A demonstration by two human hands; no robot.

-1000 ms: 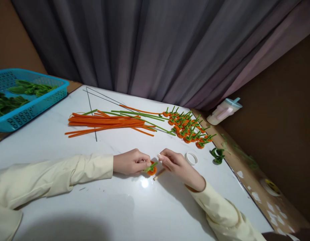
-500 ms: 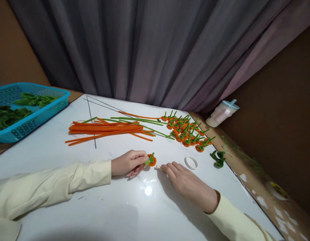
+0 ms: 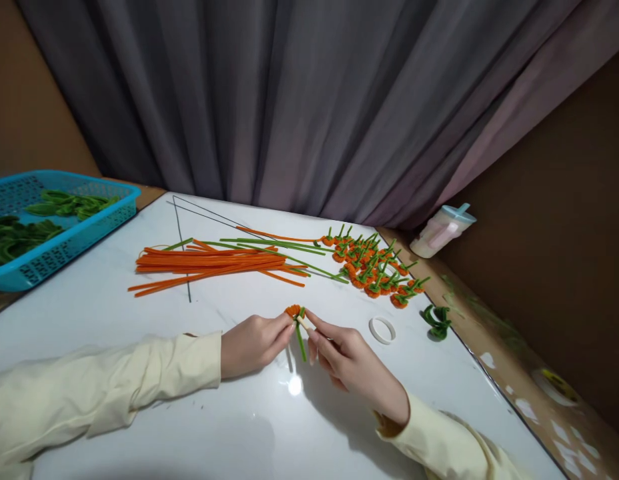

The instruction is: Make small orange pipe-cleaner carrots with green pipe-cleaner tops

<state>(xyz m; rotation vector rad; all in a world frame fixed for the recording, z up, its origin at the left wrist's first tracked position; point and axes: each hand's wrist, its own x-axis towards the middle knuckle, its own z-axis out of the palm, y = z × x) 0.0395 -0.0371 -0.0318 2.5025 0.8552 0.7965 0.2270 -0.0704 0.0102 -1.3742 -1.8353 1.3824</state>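
Note:
My left hand [image 3: 259, 345] pinches a small orange pipe-cleaner ornament [image 3: 292, 311] with a green stem that hangs down over the white table. My right hand [image 3: 352, 357] is closed round a short pale stick [image 3: 304, 323], its tip against the green part of the ornament. The right fingertips lie close beside the ornament, and the left fingers partly hide it. Beyond my hands lies a bundle of orange pipe cleaners [image 3: 209, 261], with some green pipe cleaners [image 3: 289, 244] among and beside them. To the right stands a cluster of similar orange ornaments [image 3: 372, 290] with upright green stems.
A roll of white tape [image 3: 382, 330] lies near my right hand, with curled green pieces [image 3: 436, 322] farther right. A blue basket [image 3: 79, 230] of green leaf shapes sits at the left. A lidded cup [image 3: 441, 231] stands at the back right, before grey curtains [image 3: 239, 100].
My right hand has moved left and up, bringing the pale stick onto the ornament. In my left hand the ornament has turned, so its green stem now hangs down.

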